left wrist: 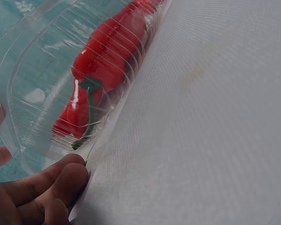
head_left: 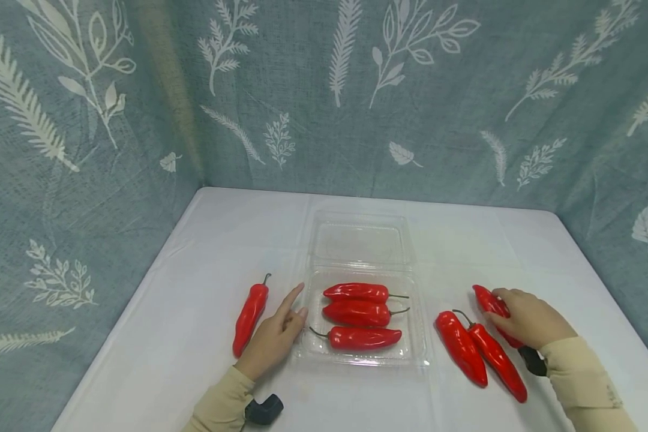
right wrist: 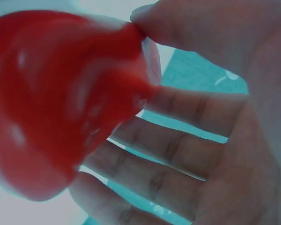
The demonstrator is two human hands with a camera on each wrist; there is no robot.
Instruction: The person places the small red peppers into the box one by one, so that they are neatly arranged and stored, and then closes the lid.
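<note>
Slick pepper in a pinch, loose neighbours close by

We judge a slip the likeliest trouble: the held red pepper (head_left: 485, 299) is glossy and tapering, so if thumb and fingers bear on it unevenly, it could twist free. A low sweep leftward might also knock the two loose peppers (head_left: 461, 349) just beside it, since they lie between it and the clear plastic tray (head_left: 416, 339). That tray looks thin and light, so a careless push from the left hand (head_left: 270, 343) could slide it or jostle the three peppers inside (head_left: 356, 313).

Our right hand (head_left: 531, 317) has its grip clamped on the held pepper, thumb on one side and fingers across from it. The pepper runs slantwise beneath that hand: its far end pokes out past the fingertips, its near end shows below the thumb, towards the wrist. Whether it is clear of the tabletop (head_left: 248, 234) we cannot tell. On the left hand, index finger and thumb stand apart at the tray's left edge, though we cannot be sure of contact, and a lone pepper (head_left: 250, 318) lies just beside it, on the side away from the tray
</note>
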